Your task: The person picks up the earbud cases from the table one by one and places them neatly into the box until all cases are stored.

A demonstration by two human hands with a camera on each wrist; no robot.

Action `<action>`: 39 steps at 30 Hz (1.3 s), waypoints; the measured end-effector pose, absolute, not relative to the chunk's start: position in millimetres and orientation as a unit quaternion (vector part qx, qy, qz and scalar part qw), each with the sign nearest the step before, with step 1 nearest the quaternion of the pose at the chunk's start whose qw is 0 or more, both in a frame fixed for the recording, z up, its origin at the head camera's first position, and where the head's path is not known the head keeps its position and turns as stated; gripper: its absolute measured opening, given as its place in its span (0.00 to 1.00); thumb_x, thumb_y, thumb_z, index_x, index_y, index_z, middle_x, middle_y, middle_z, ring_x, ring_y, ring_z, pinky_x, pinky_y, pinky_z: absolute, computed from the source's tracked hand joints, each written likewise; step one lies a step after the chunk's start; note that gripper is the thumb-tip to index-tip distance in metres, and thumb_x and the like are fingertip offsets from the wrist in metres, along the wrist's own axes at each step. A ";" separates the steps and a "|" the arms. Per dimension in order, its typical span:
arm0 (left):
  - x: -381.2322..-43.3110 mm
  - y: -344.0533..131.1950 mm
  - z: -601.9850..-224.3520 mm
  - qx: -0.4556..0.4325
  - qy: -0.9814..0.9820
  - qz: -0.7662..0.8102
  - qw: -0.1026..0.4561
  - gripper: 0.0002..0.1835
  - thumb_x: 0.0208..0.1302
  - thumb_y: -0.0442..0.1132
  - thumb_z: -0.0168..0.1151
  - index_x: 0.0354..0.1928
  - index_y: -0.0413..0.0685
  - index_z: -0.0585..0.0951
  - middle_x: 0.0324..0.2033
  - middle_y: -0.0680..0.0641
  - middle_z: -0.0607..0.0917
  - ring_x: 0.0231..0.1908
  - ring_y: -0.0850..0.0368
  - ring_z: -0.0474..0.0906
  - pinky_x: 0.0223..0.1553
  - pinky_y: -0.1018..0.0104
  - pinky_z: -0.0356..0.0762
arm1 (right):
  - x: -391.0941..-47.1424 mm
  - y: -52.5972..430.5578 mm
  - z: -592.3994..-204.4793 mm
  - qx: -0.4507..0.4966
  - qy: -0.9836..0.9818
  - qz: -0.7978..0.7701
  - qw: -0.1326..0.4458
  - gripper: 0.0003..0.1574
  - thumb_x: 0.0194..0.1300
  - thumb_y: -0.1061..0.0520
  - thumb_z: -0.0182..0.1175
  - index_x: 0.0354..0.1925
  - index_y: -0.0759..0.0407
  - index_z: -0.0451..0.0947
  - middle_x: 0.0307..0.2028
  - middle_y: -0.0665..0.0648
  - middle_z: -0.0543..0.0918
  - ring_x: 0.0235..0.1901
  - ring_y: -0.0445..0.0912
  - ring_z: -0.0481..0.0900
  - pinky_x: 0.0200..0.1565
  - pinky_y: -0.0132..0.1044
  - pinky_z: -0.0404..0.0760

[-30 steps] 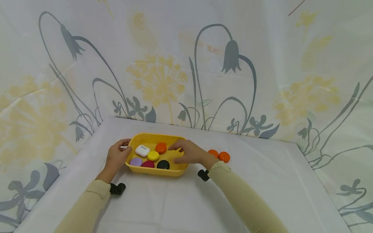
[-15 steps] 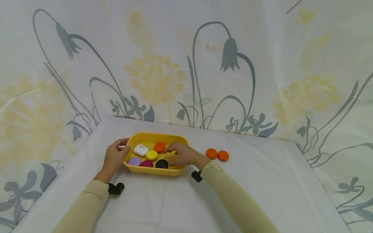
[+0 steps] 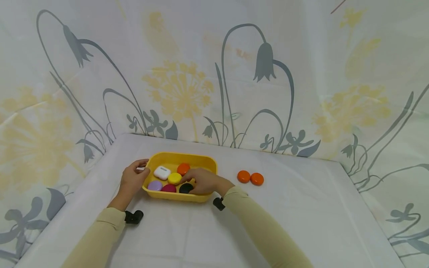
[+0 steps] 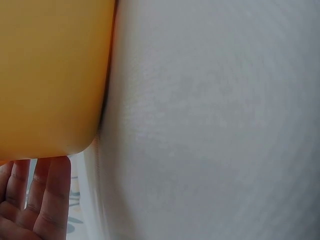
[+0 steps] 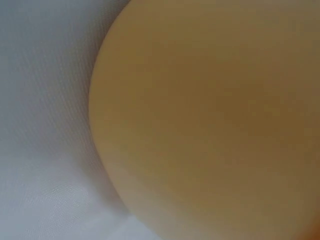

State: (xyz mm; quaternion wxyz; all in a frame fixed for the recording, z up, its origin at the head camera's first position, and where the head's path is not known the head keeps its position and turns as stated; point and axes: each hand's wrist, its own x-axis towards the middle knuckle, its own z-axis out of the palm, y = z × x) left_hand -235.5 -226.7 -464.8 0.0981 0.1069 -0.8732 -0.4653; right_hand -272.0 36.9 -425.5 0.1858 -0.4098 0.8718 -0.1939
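Right fingers (image 3: pixel 190 174) around black disc (image 3: pixel 184 188) | yellow tray (image 3: pixel 177 196): long axis left-right

A white cloth (image 3: pixel 301 223) is laid out flat, and soft creases can be seen in it. Behind it, a pale sheet (image 3: pixel 321 56) is hung. 2 big gray bell flowers (image 3: pixel 264 61) are shown on the sheet, with their heads bent down. Puffy yellow flowers (image 3: pixel 182 95) are printed there too. High on the right, 1 thin red line (image 3: pixel 338 6) can be seen.
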 end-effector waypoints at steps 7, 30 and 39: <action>-235.9 -225.9 -465.7 0.105 -0.872 -0.465 0.108 0.22 0.65 0.40 0.54 0.61 0.46 0.76 0.53 0.40 0.80 0.46 0.47 0.78 0.35 0.80 0.72 | -271.8 34.5 -426.0 -0.422 0.868 -0.181 0.192 0.25 0.59 0.57 0.67 0.56 0.49 0.80 0.55 0.48 0.80 0.55 0.44 0.75 0.61 0.35 0.72; -235.0 -226.2 -463.7 0.110 -0.874 -0.462 0.103 0.23 0.66 0.42 0.54 0.62 0.47 0.75 0.54 0.40 0.79 0.47 0.47 0.76 0.38 0.76 0.74 | -272.7 27.1 -434.2 -0.408 0.873 -0.169 0.206 0.25 0.60 0.58 0.66 0.56 0.48 0.79 0.57 0.49 0.78 0.57 0.43 0.73 0.62 0.35 0.71; -237.6 -225.5 -465.9 0.118 -0.872 -0.464 0.097 0.23 0.65 0.43 0.54 0.62 0.49 0.75 0.54 0.41 0.80 0.46 0.47 0.77 0.35 0.80 0.73 | -275.3 28.9 -437.9 -0.409 0.874 -0.166 0.201 0.24 0.61 0.56 0.65 0.57 0.46 0.78 0.58 0.47 0.78 0.57 0.42 0.72 0.64 0.36 0.68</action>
